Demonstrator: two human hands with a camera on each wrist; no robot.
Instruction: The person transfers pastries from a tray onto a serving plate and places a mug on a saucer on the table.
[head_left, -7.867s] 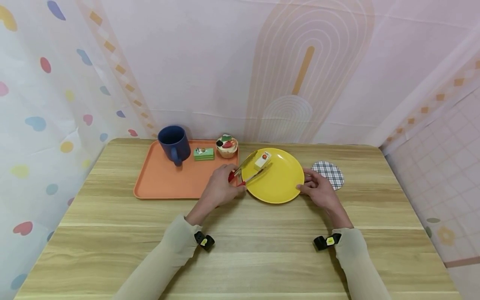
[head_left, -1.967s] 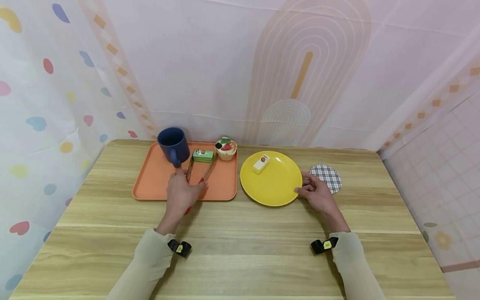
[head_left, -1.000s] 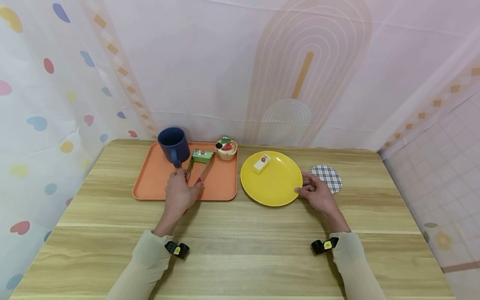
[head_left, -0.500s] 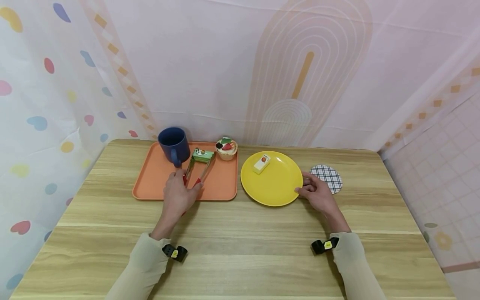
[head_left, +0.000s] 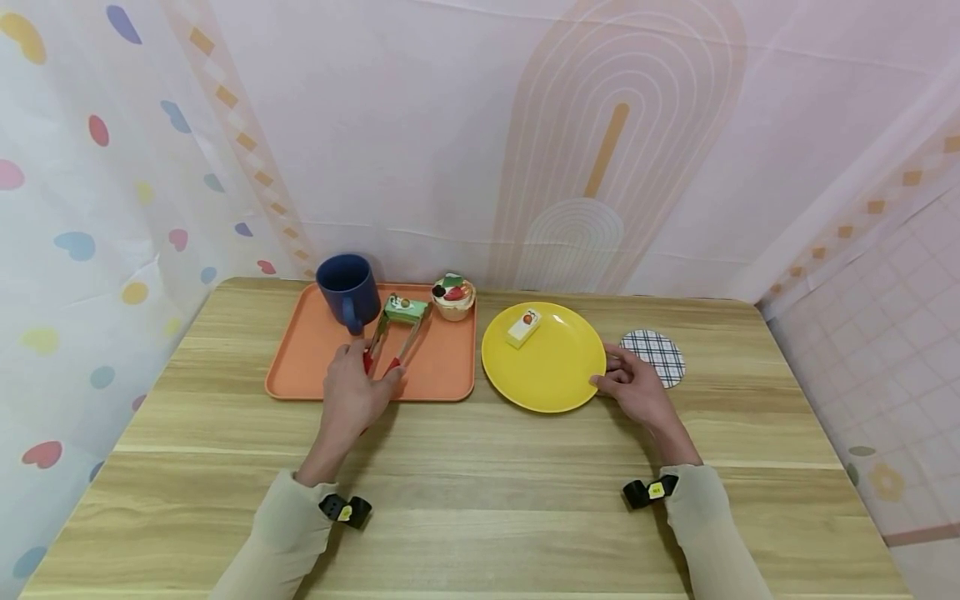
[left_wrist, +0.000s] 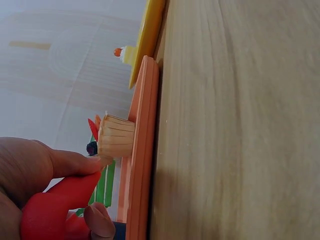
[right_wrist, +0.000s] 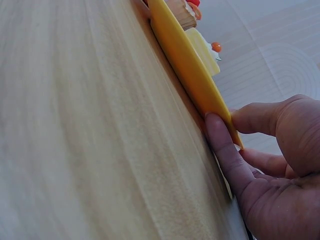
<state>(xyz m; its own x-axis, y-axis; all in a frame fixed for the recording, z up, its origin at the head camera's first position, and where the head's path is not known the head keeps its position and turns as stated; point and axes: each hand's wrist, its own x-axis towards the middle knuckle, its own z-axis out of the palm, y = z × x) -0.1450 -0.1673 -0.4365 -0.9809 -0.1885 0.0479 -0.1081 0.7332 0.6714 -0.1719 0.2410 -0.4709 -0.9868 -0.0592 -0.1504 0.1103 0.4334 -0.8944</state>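
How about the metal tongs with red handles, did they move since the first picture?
Yes, left. The tongs reached over the round yellow plate then; now they flank the green rectangular cake on the orange rectangular tray.

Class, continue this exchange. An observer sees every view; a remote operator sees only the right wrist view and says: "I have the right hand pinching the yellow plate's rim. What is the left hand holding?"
Observer: The left hand holds red-handled tongs.
Operator: Where do the arms of the tongs reach?
Observer: To either side of a green cake slice on the orange tray.
Operator: Which drinking vessel shares that tray?
Observer: A blue mug, standing left of the green cake slice.
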